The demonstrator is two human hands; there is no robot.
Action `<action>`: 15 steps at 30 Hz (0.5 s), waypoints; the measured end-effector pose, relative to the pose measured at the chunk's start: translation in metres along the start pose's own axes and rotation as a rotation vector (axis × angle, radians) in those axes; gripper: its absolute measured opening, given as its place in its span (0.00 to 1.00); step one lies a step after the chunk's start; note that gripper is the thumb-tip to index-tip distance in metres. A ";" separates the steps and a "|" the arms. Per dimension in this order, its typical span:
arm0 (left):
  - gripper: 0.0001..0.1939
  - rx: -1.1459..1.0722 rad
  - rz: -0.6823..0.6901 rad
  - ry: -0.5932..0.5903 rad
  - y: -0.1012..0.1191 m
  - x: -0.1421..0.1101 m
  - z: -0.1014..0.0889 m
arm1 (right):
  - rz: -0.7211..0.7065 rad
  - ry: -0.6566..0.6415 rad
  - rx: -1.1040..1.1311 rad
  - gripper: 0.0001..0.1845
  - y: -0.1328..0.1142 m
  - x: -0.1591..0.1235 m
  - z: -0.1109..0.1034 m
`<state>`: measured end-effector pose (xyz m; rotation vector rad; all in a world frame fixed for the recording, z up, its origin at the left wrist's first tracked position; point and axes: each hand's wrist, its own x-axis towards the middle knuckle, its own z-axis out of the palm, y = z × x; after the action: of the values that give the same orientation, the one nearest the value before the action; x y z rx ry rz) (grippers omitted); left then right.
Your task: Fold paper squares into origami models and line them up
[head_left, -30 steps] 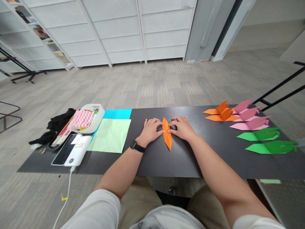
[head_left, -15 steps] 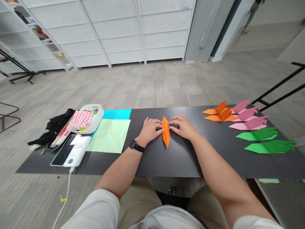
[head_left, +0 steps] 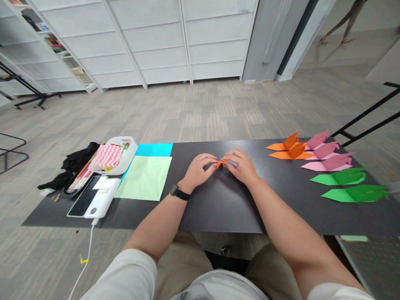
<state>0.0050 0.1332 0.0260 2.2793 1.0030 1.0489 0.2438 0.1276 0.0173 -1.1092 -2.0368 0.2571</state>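
Note:
Between my two hands is a piece of folded orange paper (head_left: 221, 162), seen nearly end-on just over the dark table (head_left: 215, 208). My left hand (head_left: 200, 168) pinches its left side between thumb and fingers. On the other side, my right hand (head_left: 240, 166) grips it the same way, and the fingertips of both hands nearly meet. Much of the paper is hidden by the fingers. To the right stand folded paper birds: orange ones (head_left: 292, 151), pink ones (head_left: 328, 160) and green ones (head_left: 353, 192).
Left of my hands lie light green paper sheets (head_left: 145, 179) over blue paper (head_left: 156, 149). Beyond them are a white basket (head_left: 129, 156), a phone (head_left: 83, 198), a white power bank (head_left: 101, 200) with a cable, and a black cloth (head_left: 79, 156). A person's legs (head_left: 350, 21) show in the doorway.
The orange paper stood lengthwise, pointing toward me; now it is tipped up and looks much shorter. My fingers have closed in around it. The person in the doorway has moved right.

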 end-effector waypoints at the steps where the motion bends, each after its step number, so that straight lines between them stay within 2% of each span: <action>1: 0.10 -0.027 0.019 0.007 0.004 0.000 -0.001 | 0.022 0.014 0.008 0.10 -0.004 0.001 -0.002; 5: 0.13 -0.061 0.020 0.082 0.012 -0.002 -0.002 | 0.064 0.065 0.070 0.11 -0.016 0.002 -0.005; 8: 0.10 -0.090 -0.042 0.163 0.010 -0.004 0.002 | 0.070 0.054 0.129 0.10 -0.021 0.002 -0.002; 11: 0.08 -0.177 -0.107 0.182 0.003 -0.005 0.008 | 0.100 0.055 0.193 0.10 -0.021 0.000 0.001; 15: 0.19 -0.427 -0.178 0.175 -0.003 -0.004 0.013 | 0.168 0.061 0.363 0.16 -0.018 -0.003 0.007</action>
<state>0.0119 0.1308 0.0140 1.7492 0.9220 1.2623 0.2283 0.1157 0.0204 -1.0427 -1.7553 0.6430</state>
